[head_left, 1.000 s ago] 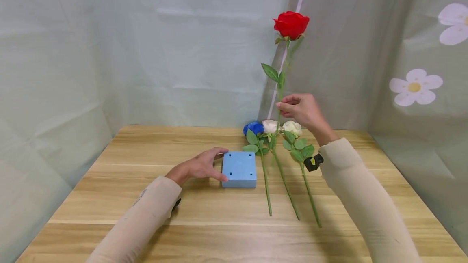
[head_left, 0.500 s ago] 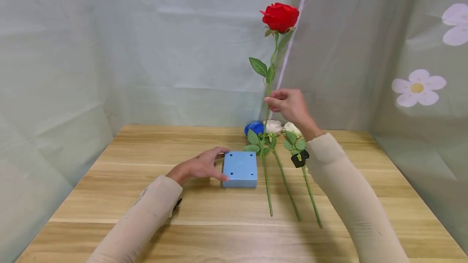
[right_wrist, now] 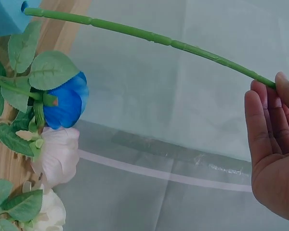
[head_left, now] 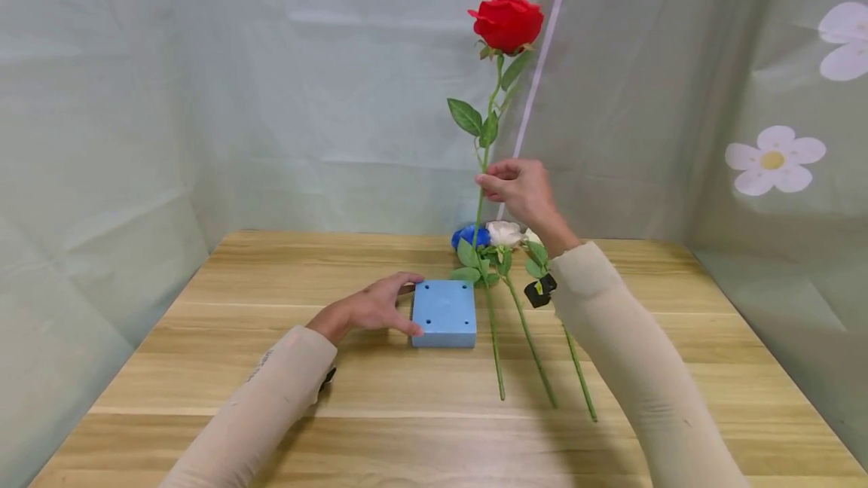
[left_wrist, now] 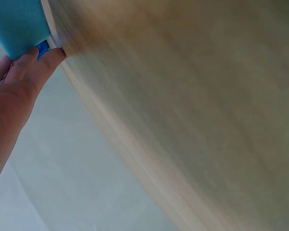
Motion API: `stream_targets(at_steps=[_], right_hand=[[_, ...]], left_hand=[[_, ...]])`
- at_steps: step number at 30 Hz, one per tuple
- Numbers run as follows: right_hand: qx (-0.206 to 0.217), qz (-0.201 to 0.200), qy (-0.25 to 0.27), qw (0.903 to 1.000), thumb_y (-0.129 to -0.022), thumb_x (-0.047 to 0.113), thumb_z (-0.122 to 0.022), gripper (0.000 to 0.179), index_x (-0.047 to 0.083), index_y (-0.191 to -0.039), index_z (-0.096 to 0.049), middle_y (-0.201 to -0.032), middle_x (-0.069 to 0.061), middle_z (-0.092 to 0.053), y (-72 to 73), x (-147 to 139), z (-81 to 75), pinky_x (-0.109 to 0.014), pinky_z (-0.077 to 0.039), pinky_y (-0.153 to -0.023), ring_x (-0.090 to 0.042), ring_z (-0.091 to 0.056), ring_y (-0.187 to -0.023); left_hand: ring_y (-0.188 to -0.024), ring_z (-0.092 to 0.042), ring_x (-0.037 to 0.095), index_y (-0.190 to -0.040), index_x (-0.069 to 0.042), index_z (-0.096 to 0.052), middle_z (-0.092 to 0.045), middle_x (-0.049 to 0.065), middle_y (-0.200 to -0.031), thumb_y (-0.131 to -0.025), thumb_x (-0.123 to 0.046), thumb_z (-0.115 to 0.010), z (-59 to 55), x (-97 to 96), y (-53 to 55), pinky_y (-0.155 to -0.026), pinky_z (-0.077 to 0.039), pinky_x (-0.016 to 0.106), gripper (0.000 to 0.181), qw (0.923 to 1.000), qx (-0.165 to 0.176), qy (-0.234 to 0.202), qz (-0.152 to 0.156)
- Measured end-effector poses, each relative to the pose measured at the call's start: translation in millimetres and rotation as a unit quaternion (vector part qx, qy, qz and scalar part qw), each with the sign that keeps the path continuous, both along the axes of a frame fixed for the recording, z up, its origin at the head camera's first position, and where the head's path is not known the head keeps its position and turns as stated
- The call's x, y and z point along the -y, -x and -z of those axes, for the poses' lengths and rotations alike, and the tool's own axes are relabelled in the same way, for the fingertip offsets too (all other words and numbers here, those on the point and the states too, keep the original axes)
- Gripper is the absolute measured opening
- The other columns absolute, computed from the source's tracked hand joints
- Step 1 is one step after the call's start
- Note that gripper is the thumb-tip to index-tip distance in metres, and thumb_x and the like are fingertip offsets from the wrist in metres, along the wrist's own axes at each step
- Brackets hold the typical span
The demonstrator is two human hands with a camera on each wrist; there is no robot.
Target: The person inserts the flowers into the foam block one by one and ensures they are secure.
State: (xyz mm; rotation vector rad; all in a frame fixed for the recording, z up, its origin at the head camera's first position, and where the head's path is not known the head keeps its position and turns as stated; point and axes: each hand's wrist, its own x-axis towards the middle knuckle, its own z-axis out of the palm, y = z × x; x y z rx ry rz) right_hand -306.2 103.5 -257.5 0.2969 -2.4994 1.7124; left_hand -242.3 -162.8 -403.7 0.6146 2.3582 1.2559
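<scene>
My right hand (head_left: 521, 190) pinches the green stem of a red rose (head_left: 507, 24) between thumb and fingers. The rose stands nearly upright, bloom high above the table. In the right wrist view the stem (right_wrist: 130, 32) runs down to a dark hole at the corner of the light blue block (right_wrist: 4, 18), its lower end right at that hole. The square block (head_left: 444, 306) lies flat on the table with small holes near its corners. My left hand (head_left: 376, 305) grips its left side, thumb at the front and fingers at the back.
Right of the block lie a blue rose (head_left: 468, 236), a pale pink rose (head_left: 504, 233) and a cream rose (right_wrist: 48, 211), stems toward me. The right sleeve (head_left: 631, 337) partly covers the cream one. Fabric walls (head_left: 380, 96) stand behind the wooden table (head_left: 237, 285).
My right hand has moved left and slightly up with the red rose, bringing its stem over toward the block. The left hand and the block have stayed in place.
</scene>
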Motion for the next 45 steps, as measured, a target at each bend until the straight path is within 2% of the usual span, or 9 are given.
stream_targets(at_steps=[6,12,27,36,45], right_hand=[[0.002,0.003,0.01,0.9999,-0.09,0.017,-0.076,0.023,-0.002,-0.102,-0.07,-0.096,-0.015,-0.073,0.8,5,1.9,-0.027,-0.059,-0.073,-0.017,-0.07,-0.076],[0.002,0.001,-0.012,0.9999,-0.091,0.02,-0.075,0.024,-0.001,-0.102,-0.071,-0.095,-0.013,-0.073,-1.1,4,8.0,-0.028,-0.059,-0.073,-0.016,-0.07,-0.076],[-0.011,-0.011,-0.029,0.9994,-0.092,0.022,-0.075,0.023,0.001,-0.101,-0.071,-0.095,-0.013,-0.073,-7.1,5,25.4,-0.035,-0.059,-0.077,-0.026,-0.072,-0.083],[-0.018,-0.011,-0.038,0.9991,-0.093,0.021,-0.074,0.021,0.002,-0.1,-0.072,-0.094,-0.013,-0.073,-12.0,4,33.3,-0.033,-0.059,-0.072,-0.022,-0.071,-0.077],[-0.026,-0.008,-0.043,0.9987,-0.093,0.022,-0.073,0.022,0.002,-0.102,-0.071,-0.094,-0.012,-0.073,-14.2,6,31.6,-0.033,-0.058,-0.073,-0.021,-0.071,-0.076]], left_hand=[[-0.145,-0.03,0.036,-0.152,0.001,-0.031,-0.033,0.018,-0.157,-0.076,-0.024,-0.089,2.0,0.6,1.8,-0.115,-0.029,0.051,0.099,1.0,-0.005,0.001,-0.002],[-0.145,-0.031,0.037,-0.152,0.002,-0.031,-0.033,0.018,-0.157,-0.076,-0.023,-0.089,3.9,-0.5,2.3,-0.116,-0.028,0.051,0.098,1.0,-0.002,-0.004,0.003],[-0.145,-0.031,0.035,-0.153,0.0,-0.03,-0.033,0.015,-0.157,-0.075,-0.025,-0.091,1.1,-0.9,5.5,-0.116,-0.028,0.049,0.102,0.9998,-0.003,0.017,-0.005],[-0.145,-0.03,0.035,-0.153,0.0,-0.03,-0.033,0.015,-0.157,-0.075,-0.025,-0.09,2.1,-3.8,5.5,-0.116,-0.028,0.05,0.101,0.9999,-0.003,0.012,0.003],[-0.144,-0.031,0.036,-0.153,0.001,-0.03,-0.033,0.017,-0.157,-0.075,-0.025,-0.09,-1.6,-2.0,5.3,-0.116,-0.028,0.051,0.101,0.9998,-0.008,0.016,0.001]])
